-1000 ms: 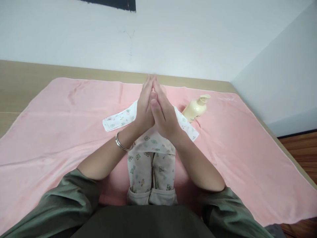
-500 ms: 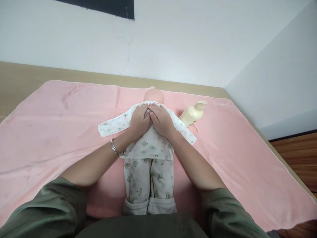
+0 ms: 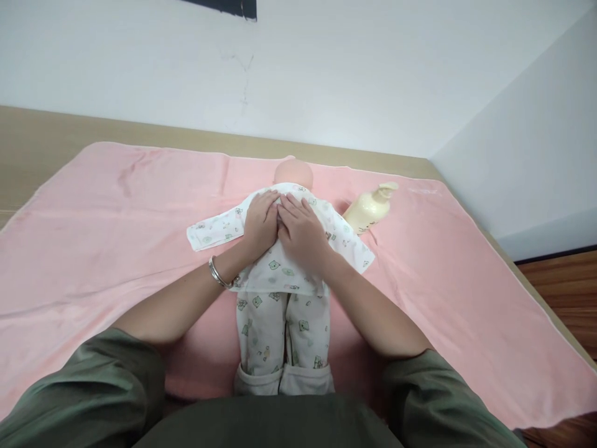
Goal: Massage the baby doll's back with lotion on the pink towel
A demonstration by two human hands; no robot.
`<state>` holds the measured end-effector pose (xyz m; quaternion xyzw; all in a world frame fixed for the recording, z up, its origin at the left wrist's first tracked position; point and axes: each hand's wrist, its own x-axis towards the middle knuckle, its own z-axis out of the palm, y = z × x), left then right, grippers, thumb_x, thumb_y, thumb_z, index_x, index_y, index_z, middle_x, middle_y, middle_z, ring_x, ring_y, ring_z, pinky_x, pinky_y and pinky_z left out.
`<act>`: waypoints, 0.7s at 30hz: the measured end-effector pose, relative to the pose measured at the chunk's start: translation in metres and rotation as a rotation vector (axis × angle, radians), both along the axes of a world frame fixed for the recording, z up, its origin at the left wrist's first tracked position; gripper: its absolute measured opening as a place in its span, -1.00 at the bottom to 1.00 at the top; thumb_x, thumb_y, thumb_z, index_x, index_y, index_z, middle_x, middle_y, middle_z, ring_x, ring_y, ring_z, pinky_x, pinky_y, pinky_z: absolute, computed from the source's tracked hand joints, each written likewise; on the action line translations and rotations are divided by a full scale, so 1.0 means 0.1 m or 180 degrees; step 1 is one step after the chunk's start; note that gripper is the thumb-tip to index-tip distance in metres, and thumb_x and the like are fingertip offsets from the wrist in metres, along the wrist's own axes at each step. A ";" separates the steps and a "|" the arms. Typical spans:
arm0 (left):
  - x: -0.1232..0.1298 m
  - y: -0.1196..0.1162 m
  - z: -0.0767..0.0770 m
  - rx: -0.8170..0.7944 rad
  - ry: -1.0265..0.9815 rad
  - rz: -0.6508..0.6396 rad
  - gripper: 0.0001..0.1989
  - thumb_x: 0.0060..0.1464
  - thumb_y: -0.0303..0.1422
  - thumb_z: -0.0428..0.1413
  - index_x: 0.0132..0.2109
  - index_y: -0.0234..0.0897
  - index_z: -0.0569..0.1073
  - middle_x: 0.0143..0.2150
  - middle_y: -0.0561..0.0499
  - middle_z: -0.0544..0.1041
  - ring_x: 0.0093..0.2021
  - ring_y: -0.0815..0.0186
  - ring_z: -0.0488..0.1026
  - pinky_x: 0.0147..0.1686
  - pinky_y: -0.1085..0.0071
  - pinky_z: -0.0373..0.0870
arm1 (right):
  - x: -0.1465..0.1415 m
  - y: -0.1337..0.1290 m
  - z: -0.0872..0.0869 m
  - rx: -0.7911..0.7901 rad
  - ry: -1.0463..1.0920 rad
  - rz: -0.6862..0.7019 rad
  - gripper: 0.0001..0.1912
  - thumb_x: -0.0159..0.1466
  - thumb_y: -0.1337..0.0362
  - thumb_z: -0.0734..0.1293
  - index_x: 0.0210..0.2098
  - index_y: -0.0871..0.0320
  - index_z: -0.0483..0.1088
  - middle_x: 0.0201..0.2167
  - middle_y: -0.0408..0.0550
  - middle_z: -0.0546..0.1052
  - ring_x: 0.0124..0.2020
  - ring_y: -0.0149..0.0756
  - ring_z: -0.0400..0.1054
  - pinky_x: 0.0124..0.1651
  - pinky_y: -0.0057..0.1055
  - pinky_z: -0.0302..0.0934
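Note:
A baby doll (image 3: 293,172) lies stretched out in the middle, its bald head at the far end. It wears a white printed top (image 3: 275,272) with the sleeves spread to both sides, and matching printed trousers (image 3: 263,330). My left hand (image 3: 261,221) rests flat on the upper part of the top, fingers stretched out. Beside it, my right hand (image 3: 303,230) lies flat on the same cloth, its fingers pointing up and left, close to the left hand. Neither hand grips anything. A silver bracelet (image 3: 218,272) circles my left wrist.
The doll lies on a pink blanket (image 3: 121,230) spread over a wooden surface (image 3: 51,127). A cream pump bottle (image 3: 369,210) leans or lies right of the doll, by its sleeve. White walls (image 3: 336,74) stand behind and to the right. Wood-grain panelling (image 3: 566,292) shows at far right.
My right hand has shifted slightly down and its fingers have spread a little. My left hand stays on the top. The whole view has tilted slightly.

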<state>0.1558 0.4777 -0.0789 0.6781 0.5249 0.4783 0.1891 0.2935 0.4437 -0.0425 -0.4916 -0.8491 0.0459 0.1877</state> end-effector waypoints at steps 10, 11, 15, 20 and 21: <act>-0.01 0.03 -0.05 0.0050 -0.0065 -0.0009 -0.59 0.16 -0.31 -0.07 0.02 -0.30 0.55 0.14 -0.17 0.59 0.21 0.09 0.47 0.38 0.04 0.30 | -0.06 -0.09 0.08 -0.0189 -0.0304 -0.0903 -0.31 0.49 0.20 0.09 0.45 0.58 0.00 0.46 0.41 0.02 0.52 0.16 -0.10 0.54 0.08 -0.13; -0.01 0.02 -0.04 0.0030 -0.0085 -0.0020 -0.59 0.16 -0.31 -0.07 0.02 -0.31 0.55 0.14 -0.17 0.59 0.21 0.09 0.48 0.37 0.04 0.31 | -0.13 -0.18 0.08 -0.0079 -0.0369 -0.0735 -0.33 0.47 0.25 0.10 0.45 0.56 0.03 0.47 0.39 0.00 0.53 0.17 -0.13 0.55 0.08 -0.15; -0.02 0.01 -0.02 -0.0064 -0.0183 -0.0012 -0.58 0.16 -0.36 -0.11 0.02 -0.32 0.55 0.14 -0.18 0.59 0.18 0.11 0.49 0.34 0.08 0.35 | -0.14 -0.18 0.08 -0.0056 -0.0353 -0.0135 -0.38 0.44 0.34 0.08 0.44 0.46 0.12 0.48 0.22 0.05 0.55 0.04 -0.17 0.59 0.03 -0.23; 0.00 0.00 0.00 0.0001 -0.0006 -0.0048 -0.57 0.17 -0.36 -0.10 0.06 -0.29 0.54 0.16 -0.14 0.59 0.21 0.14 0.47 0.36 0.08 0.32 | 0.26 0.31 0.13 -0.0654 -0.0209 0.0226 -0.34 0.48 0.12 0.12 0.49 0.24 0.05 0.52 0.04 -0.05 0.57 0.04 -0.31 0.58 0.13 -0.29; 0.00 0.00 0.00 -0.0005 0.0025 -0.0043 -0.57 0.17 -0.35 -0.09 0.07 -0.28 0.53 0.16 -0.13 0.58 0.23 0.13 0.46 0.38 0.07 0.29 | 0.30 0.35 0.14 -0.0736 -0.0196 0.0123 -0.31 0.49 0.08 0.12 0.51 0.26 -0.01 0.53 0.08 -0.11 0.57 0.06 -0.34 0.57 0.14 -0.26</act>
